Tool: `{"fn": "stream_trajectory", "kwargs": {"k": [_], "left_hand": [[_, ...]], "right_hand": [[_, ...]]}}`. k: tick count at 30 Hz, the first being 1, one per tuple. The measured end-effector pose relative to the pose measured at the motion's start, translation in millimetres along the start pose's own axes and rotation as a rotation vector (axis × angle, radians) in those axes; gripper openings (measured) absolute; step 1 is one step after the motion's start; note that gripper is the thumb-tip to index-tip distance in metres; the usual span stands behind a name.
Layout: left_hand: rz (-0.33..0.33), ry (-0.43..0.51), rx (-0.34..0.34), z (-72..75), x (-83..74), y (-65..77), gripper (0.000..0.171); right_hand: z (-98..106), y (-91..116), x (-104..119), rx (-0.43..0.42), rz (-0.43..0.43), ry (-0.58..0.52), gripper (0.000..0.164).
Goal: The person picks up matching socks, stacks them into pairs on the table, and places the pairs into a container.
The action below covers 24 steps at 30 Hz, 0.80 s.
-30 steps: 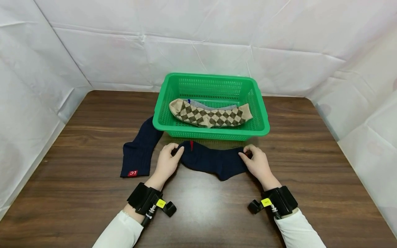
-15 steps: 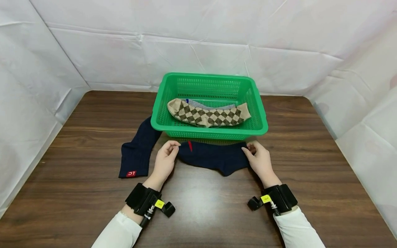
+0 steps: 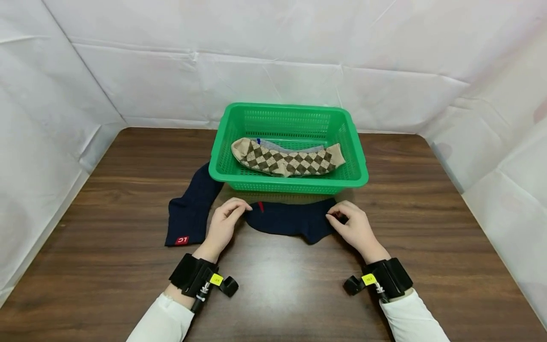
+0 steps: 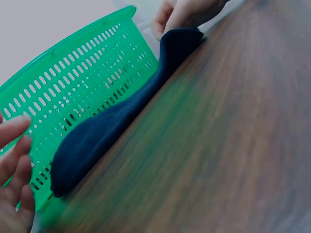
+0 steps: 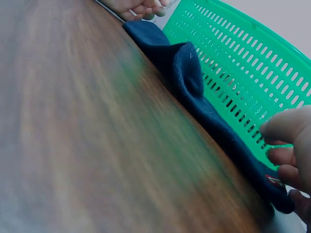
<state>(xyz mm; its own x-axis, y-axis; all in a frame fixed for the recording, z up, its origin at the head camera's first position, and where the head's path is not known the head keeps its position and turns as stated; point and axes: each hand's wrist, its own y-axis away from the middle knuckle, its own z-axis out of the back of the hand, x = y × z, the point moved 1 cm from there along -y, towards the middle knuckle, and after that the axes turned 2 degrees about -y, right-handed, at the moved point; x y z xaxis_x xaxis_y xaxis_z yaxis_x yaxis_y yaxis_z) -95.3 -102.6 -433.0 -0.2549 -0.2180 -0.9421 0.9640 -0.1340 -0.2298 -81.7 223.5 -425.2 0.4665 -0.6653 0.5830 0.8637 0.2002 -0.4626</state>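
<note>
A navy sock (image 3: 288,219) lies flat along the front of the green basket, its red-marked toe to the left and its cuff to the right. My left hand (image 3: 222,225) is at the toe end; in the left wrist view its loosely bent fingers (image 4: 18,172) stand apart from the fabric. Over the cuff is my right hand (image 3: 352,225). Its thumb and fingers (image 5: 284,158) are spread beside the cuff in the right wrist view, lower fingertips right at the edge near a red label (image 5: 274,180). A matching navy sock (image 3: 188,216), labelled LC, lies folded at left.
Behind the sock stands the green basket (image 3: 290,184) with slotted walls. Inside it are a beige and brown argyle sock (image 3: 286,161) and a grey sock (image 3: 275,145). The basket's left corner overlaps the second navy sock. White sheeting (image 3: 273,80) encloses the wooden table (image 3: 273,294).
Both hands first gripped the sock's ends and pulled it straight towards the basket. Now it lies flat, slightly nearer to me, with the left fingers off the toe and the right fingers loosened.
</note>
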Motion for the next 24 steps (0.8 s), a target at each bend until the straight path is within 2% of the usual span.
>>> {"fn": "stream_trajectory", "kwargs": {"k": [3, 6, 8, 12, 20, 24], "left_hand": [[-0.053, -0.154, 0.127, 0.1, 1.3, -0.3, 0.021], [-0.072, -0.340, 0.181, 1.7, 3.8, -1.4, 0.017], [-0.069, -0.401, 0.184, 3.0, 5.5, -1.9, 0.014], [-0.057, -0.445, 0.174, 4.7, 5.9, -2.0, 0.016], [0.017, -0.580, 0.156, 2.5, 4.1, -0.5, 0.029], [0.037, -0.614, 0.132, 1.5, 2.3, -0.8, 0.032]], "right_hand": [[0.0, 3.5, -0.8, 0.055, 0.047, 0.007, 0.013], [0.4, 5.0, -1.4, 0.096, 0.070, 0.050, 0.011], [0.4, 4.7, -1.8, 0.111, 0.081, 0.082, 0.009], [0.6, 3.6, -2.2, 0.119, 0.072, 0.108, 0.008], [1.2, 3.5, -0.6, 0.161, -0.012, 0.088, 0.010], [1.0, 2.4, -0.4, 0.178, -0.043, 0.077, 0.012]]}}
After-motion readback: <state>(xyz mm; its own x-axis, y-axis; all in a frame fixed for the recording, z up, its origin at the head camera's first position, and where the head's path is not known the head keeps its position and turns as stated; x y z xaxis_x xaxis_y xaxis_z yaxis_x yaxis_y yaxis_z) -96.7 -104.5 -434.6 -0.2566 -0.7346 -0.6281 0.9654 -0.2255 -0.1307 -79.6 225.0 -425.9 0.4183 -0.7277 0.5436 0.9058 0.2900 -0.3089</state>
